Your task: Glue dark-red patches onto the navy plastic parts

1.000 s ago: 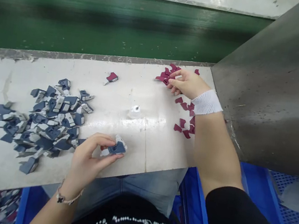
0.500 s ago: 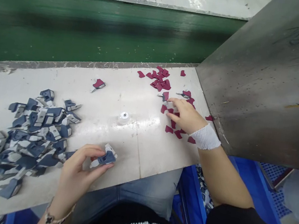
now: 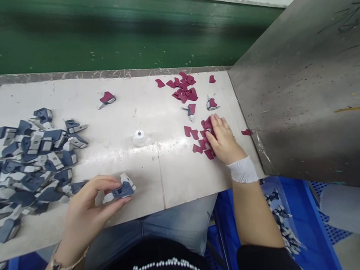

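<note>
My left hand pinches a blue and white piece between thumb and fingers at the near edge of the white worktop. My right hand, with a white wrap at the wrist, rests flat on a small cluster of maroon pieces near the metal panel. Whether its fingers hold one of them is hidden. More maroon pieces lie farther back. A big heap of blue and white pieces lies left of my left hand.
A small white knob stands mid-table. One maroon and white piece lies apart near the green conveyor belt. A slanted steel panel walls the right side. A blue crate with pieces sits below right.
My right hand has drawn back from the far maroon pile toward me and settled on the nearer maroon pieces. The left hand has kept hold of its blue piece.
</note>
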The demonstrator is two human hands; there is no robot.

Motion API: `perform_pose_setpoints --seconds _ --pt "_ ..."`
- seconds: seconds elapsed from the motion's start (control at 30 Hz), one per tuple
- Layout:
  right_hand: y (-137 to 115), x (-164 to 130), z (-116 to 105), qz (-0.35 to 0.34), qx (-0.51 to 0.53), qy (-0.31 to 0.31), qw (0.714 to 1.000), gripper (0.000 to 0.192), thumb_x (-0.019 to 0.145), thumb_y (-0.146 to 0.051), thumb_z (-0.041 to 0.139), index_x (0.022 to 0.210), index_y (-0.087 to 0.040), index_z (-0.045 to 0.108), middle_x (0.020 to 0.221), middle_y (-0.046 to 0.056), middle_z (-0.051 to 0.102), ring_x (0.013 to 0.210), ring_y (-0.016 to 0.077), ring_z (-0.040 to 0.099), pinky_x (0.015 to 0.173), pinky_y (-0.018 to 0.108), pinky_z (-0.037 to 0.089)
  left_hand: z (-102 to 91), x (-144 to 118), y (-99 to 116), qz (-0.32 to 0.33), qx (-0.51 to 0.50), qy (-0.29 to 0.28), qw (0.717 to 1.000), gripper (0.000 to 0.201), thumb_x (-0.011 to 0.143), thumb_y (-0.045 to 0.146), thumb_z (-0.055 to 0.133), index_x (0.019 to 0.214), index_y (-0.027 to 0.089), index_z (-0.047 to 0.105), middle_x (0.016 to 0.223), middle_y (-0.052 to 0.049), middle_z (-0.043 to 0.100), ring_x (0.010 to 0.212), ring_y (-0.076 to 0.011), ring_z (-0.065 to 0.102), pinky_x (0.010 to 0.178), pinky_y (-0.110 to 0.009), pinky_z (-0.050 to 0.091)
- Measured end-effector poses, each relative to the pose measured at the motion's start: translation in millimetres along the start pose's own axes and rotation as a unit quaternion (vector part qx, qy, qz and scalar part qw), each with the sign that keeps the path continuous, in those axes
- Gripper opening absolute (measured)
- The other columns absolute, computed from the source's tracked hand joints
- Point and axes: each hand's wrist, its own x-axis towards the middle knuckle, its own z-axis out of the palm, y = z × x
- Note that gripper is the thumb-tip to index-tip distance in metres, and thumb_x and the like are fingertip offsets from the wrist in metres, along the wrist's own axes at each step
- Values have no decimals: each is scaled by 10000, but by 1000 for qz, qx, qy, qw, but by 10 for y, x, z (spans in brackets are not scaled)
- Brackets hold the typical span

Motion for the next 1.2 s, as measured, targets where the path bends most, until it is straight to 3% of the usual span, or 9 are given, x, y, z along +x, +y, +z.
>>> perform_pose_setpoints --seconds 0.1,0.2,0.3,0.43,0.63,0.73,0.83,1.07,1.2 --pt "-192 -233 116 -31 25 -13 999 714 1044 -494 291 1648 -114 290 1719 95 241 1612 329 117 1324 543 179 5 -1 7 2 4 -7 1000 182 846 198 811 963 244 679 914 -21 722 846 -192 709 692 -301 582" --pt "-407 -325 96 -74 53 10 996 640 1052 -490 352 1610 -178 373 1666 97 368 1560 323 288 1292 545 269 6 7 37 2 6 -11 1000 192 839 199 818 966 248 682 916 -15 725 848 -189 709 689 -295 587" --pt "-653 -214 42 -65 29 49 996 512 1013 -423 512 1470 -195 549 1474 132 571 1368 379 482 1186 601 375 8 24 87 6 12 -16 1000 196 838 200 821 966 245 679 917 -16 725 843 -185 710 685 -287 595" --pt "-900 83 12 -24 2 19 1000 318 917 -253 683 1223 -168 686 1215 165 670 1219 401 565 1089 606 428 3 45 165 31 22 -21 999 191 844 209 822 967 236 678 898 -24 727 821 -187 713 656 -279 599" --pt "-944 265 -108 -8 62 -51 997 101 911 -97 658 942 -174 716 1019 83 759 928 254 712 886 410 570 -9 4 174 40 30 -19 999 207 861 259 825 992 229 667 902 -23 720 810 -168 700 675 -263 602" --pt "-938 185 -209 -14 130 -75 989 123 956 -173 633 1017 -180 740 998 79 770 909 245 729 857 402 577 2 -11 143 46 21 -15 999 220 868 267 823 1003 225 655 908 -21 721 801 -154 690 688 -253 592" --pt "-977 -18 -269 -33 306 -116 944 211 998 -308 608 1178 -206 653 920 64 770 889 244 738 796 390 584 36 -1 130 49 15 -12 999 235 868 298 824 1001 219 646 902 -22 724 804 -153 693 687 -252 584" --pt "-1253 -555 -161 -120 503 -203 832 207 937 -400 765 900 -218 672 1000 63 761 776 171 703 689 314 589 255 70 113 87 -13 1 996 273 843 333 842 974 201 643 908 -13 741 782 -130 682 662 -231 562" --pt "-1327 -619 35 -79 422 -97 898 169 901 -366 775 907 -209 714 903 50 732 823 194 691 750 339 573 347 90 47 69 34 33 996 283 836 329 851 971 191 644 891 -2 719 753 -115 643 663 -231 553"
